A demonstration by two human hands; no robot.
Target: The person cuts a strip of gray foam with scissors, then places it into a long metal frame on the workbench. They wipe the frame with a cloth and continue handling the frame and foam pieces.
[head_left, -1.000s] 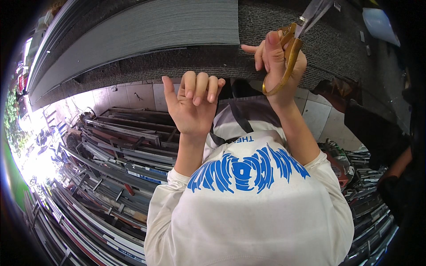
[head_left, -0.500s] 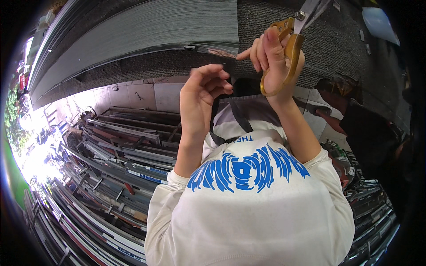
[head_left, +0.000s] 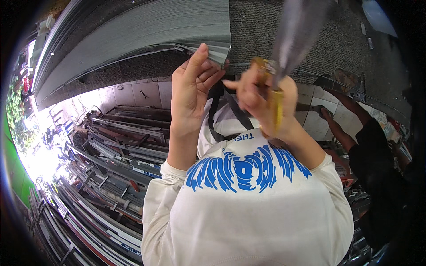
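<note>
A long grey sheet with fine parallel lines, apparently pleated (head_left: pixel 177 31), lies on the dark ribbed surface. Its near right corner is lifted, and its folds fan out there. My left hand (head_left: pixel 191 91) is closed on that corner, thumb at the upper side and fingers underneath. Close to its right, my right hand (head_left: pixel 270 99) is smeared by motion. It grips large scissors (head_left: pixel 297 40) with gold-coloured handles, a handle loop lying over the palm. The blades point up and away, and blur hides whether they are parted.
The dark ribbed work surface (head_left: pixel 253 35) carries small loose pieces near a pale bluish sheet (head_left: pixel 379 17) at far right. Long metal profiles (head_left: pixel 111 195) are stacked at my left. A person in dark clothing (head_left: pixel 375 177) is at the right, by the tiled floor (head_left: pixel 317 119).
My left hand has moved up to the sheet's corner, lifted it and closed on it. My right hand has come down and left with the scissors, whose blades swung closer to the camera.
</note>
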